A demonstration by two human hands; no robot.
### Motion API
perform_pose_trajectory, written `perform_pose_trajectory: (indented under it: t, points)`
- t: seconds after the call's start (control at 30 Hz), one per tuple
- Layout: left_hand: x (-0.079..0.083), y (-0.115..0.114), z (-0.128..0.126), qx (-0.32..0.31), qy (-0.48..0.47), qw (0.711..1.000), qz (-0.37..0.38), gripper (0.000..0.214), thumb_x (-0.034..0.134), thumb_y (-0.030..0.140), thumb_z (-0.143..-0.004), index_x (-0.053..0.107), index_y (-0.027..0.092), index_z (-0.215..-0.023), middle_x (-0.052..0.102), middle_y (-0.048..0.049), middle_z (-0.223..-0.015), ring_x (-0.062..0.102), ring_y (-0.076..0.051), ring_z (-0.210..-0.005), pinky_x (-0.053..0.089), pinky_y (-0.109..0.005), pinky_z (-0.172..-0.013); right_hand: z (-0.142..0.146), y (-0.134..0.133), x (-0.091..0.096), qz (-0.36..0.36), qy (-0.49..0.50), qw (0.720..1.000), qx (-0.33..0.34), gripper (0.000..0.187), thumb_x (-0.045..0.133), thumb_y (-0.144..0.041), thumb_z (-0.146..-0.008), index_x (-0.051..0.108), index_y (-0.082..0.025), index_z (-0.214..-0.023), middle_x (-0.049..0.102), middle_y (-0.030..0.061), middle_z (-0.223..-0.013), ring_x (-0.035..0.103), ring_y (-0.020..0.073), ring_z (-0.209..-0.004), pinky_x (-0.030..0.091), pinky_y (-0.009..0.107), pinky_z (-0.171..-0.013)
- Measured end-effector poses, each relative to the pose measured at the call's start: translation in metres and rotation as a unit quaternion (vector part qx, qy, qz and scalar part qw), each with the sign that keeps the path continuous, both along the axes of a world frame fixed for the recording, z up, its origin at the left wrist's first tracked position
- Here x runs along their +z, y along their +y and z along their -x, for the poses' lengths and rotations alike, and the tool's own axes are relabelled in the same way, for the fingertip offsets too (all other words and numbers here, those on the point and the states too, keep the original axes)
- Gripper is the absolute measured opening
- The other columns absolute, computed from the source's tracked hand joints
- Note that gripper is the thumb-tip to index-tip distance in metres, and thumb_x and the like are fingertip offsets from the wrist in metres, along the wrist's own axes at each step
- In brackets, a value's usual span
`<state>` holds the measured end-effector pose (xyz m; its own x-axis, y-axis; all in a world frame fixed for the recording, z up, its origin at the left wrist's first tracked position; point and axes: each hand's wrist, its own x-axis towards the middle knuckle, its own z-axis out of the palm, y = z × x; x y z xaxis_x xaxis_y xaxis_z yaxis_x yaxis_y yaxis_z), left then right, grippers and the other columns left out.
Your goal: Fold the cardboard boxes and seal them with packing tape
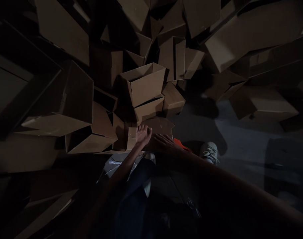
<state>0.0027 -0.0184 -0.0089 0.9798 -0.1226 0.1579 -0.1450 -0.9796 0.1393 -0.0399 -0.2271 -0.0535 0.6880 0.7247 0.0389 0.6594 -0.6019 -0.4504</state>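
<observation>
Both hands touched one cardboard box (161, 126); my left hand (143, 135) gripped its edge; my right hand (166, 144) lay flat, fingers (160, 139) spread (more cartons (144, 84) heaped beyond).

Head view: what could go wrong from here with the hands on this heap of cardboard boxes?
The left hand grips a box edge low in a heap of cardboard boxes, so a pull might shift the leaning boxes above. The right hand lies on a cardboard flap that could slide. A sneaker sits close by, where a dropped box could land. The dim light may hide loose boxes.
</observation>
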Motion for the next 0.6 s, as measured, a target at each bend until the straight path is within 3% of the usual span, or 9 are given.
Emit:
perform_pose_trajectory:
  t: [0.07, 0.17, 0.23, 0.33, 0.43, 0.5, 0.6]
  points:
    - [0.001, -0.001, 0.002, -0.005, -0.005, 1.0, 0.007, 0.029, 0.04, 0.038, -0.104, 0.061, 0.019, -0.097, 0.067, -0.0126, -0.109, 0.057, -0.03, -0.11, 0.037, -0.044, -0.102, 0.001, -0.002, 0.001, -0.018, 0.023, 0.999, -0.028, 0.06, 0.035, -0.043, -0.103, 0.023, -0.032, -0.161, 0.025, 0.004, -0.167, 0.016, 0.025, -0.156, 0.02, 0.052, -0.125]
    - [0.002, -0.003, 0.005, -0.014, -0.007, 1.0, 0.012, 0.028, 0.04, 0.036, -0.104, 0.06, 0.018, -0.097, 0.068, -0.0135, -0.107, 0.057, -0.03, -0.109, 0.035, -0.044, -0.104, 0.01, 0.0, -0.005, -0.055, 0.014, 0.993, -0.099, 0.06, 0.032, -0.041, -0.104, 0.018, -0.034, -0.161, 0.023, 0.0037, -0.168, 0.01, 0.0261, -0.157, 0.015, 0.057, -0.126]
    - [0.003, -0.003, 0.005, -0.013, -0.007, 1.0, 0.013, 0.027, 0.041, 0.036, -0.104, 0.06, 0.018, -0.096, 0.068, -0.0134, -0.106, 0.057, -0.03, -0.109, 0.035, -0.044, -0.104, 0.015, 0.002, -0.013, -0.096, 0.008, 0.981, -0.169, 0.069, 0.034, -0.045, -0.103, 0.006, -0.03, -0.163, 0.016, 0.0085, -0.169, 0.005, 0.029, -0.157, 0.015, 0.06, -0.125]
    - [0.004, -0.002, 0.003, -0.007, -0.007, 1.0, 0.014, 0.026, 0.042, 0.036, -0.104, 0.06, 0.02, -0.094, 0.068, -0.0124, -0.107, 0.057, -0.029, -0.108, 0.036, -0.043, -0.104, 0.018, 0.007, -0.023, -0.178, 0.003, 0.957, -0.228, 0.087, 0.041, -0.052, -0.1, -0.013, -0.024, -0.161, -0.002, 0.0153, -0.17, 0.0, 0.0294, -0.157, 0.021, 0.057, -0.125]
    - [0.004, 0.001, -0.001, -0.001, -0.002, 1.0, 0.015, 0.024, 0.044, 0.036, -0.103, 0.06, 0.022, -0.093, 0.069, -0.0097, -0.106, 0.058, -0.028, -0.107, 0.036, -0.042, -0.104, 0.018, 0.014, -0.026, -0.233, 0.016, 0.931, -0.281, 0.099, 0.048, -0.057, -0.095, -0.018, -0.019, -0.16, -0.012, 0.0197, -0.167, -0.003, 0.0298, -0.157, 0.022, 0.054, -0.125]
    - [0.003, 0.002, -0.003, 0.003, 0.002, 1.0, 0.014, 0.023, 0.046, 0.037, -0.102, 0.06, 0.022, -0.093, 0.069, -0.0085, -0.105, 0.058, -0.027, -0.108, 0.037, -0.042, -0.103, 0.015, 0.016, -0.024, -0.249, 0.056, 0.911, -0.324, 0.108, 0.054, -0.062, -0.09, -0.012, -0.014, -0.16, -0.006, 0.0248, -0.166, 0.003, 0.033, -0.157, 0.022, 0.055, -0.124]
    - [0.002, 0.001, -0.001, 0.006, 0.002, 1.0, 0.007, 0.025, 0.045, 0.039, -0.102, 0.061, 0.022, -0.094, 0.069, -0.008, -0.106, 0.058, -0.027, -0.108, 0.037, -0.042, -0.103, 0.012, 0.012, -0.016, -0.257, 0.158, 0.883, -0.36, 0.123, 0.071, -0.064, -0.075, -0.001, -0.013, -0.162, 0.025, 0.0267, -0.161, 0.028, 0.0377, -0.151, 0.032, 0.057, -0.12]
